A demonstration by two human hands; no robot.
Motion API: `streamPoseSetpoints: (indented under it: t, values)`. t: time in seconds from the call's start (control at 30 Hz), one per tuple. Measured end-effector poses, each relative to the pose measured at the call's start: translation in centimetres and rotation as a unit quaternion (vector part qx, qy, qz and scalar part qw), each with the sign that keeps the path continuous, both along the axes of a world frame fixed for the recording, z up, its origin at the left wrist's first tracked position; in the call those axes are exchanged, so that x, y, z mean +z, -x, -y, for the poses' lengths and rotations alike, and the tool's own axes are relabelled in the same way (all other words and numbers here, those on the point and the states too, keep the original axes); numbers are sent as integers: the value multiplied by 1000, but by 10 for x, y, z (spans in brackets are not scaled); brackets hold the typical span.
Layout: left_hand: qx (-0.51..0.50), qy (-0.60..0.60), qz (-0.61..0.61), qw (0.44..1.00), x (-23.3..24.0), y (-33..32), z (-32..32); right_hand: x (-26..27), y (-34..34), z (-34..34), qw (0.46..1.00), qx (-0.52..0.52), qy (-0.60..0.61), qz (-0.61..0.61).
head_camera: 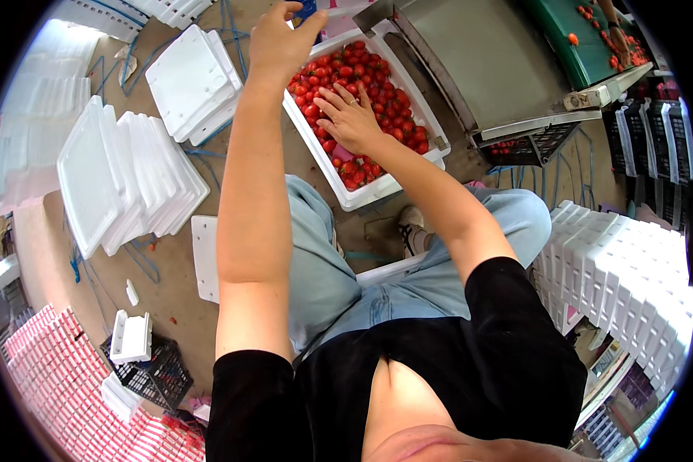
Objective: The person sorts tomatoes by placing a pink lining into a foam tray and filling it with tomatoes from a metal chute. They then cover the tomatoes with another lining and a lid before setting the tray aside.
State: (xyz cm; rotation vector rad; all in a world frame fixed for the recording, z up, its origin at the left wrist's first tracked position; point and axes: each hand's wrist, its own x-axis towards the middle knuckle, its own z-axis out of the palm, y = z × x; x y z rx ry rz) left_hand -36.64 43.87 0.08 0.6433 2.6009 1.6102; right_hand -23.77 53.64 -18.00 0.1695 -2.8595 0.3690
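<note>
Between my knees and the grey metal chute is a white foam box point(353, 201), filled with small red tomatoes point(394, 107). My right hand point(349, 120) rests palm down on the tomatoes with its fingers spread, a ring on one finger. Beside its palm a bit of pink lining point(342, 152) shows among the fruit. Beyond the box's far left corner my left hand point(283, 43) is raised, thumb and fingers apart, with nothing visible in it. Behind those fingers is a blue object point(305, 11), mostly hidden.
The metal chute point(491, 63) borders the box on the right, with a black crate point(534, 145) beneath. Another person's hand point(619, 46) touches tomatoes on the green conveyor point(572, 60). Foam lids point(144, 167) stand left; stacked foam boxes point(606, 260) stand right. Blue straps point(144, 263) litter the floor.
</note>
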Motion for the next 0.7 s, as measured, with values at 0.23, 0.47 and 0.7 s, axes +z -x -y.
streamPoseSetpoints:
  t: [0.23,0.47,0.7]
  values:
    - [3,3,-40,999,5,0,-3,-14,35,-60,996,-35,-75,29]
    - [-8,-39,17,999,7,2,4,-1,-58,-39,994,-77,4,74]
    - [-53,-12,32,998,16,-12,-5,38,-116,-9,984,-18,-15,175]
